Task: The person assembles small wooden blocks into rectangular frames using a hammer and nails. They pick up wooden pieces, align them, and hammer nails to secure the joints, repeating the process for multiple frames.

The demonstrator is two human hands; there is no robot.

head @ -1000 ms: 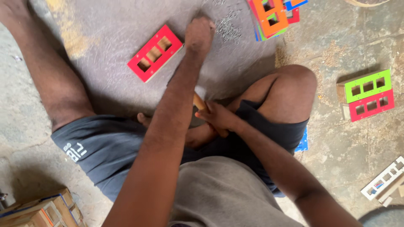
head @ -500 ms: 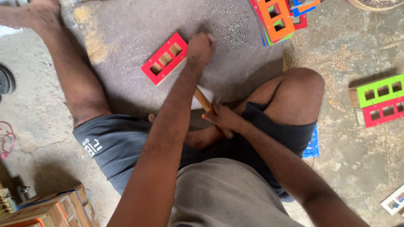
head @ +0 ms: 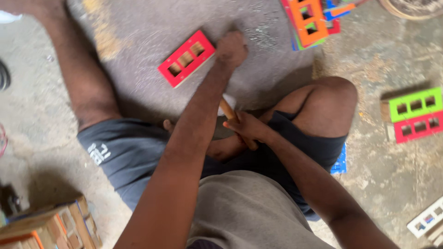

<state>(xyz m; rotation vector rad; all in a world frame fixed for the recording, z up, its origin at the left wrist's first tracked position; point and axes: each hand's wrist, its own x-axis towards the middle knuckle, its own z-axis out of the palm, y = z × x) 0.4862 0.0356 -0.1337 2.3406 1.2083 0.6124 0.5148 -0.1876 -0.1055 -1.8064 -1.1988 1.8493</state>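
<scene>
Red frame [head: 186, 58] lies upper centre, just beside left hand [head: 232, 47], whose fist grip contents cannot be told. Right hand [head: 246, 130] grips handle [head: 227, 109], partly behind the forearm. Stacked frames [head: 310, 20] lie upper right.

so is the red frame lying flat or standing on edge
Lying flat: the red frame shows its whole face and three cutouts from above on the grey floor, just left of the left hand.

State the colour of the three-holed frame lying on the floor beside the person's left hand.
Red: the frame beside the left hand shows best in the head view.
</scene>
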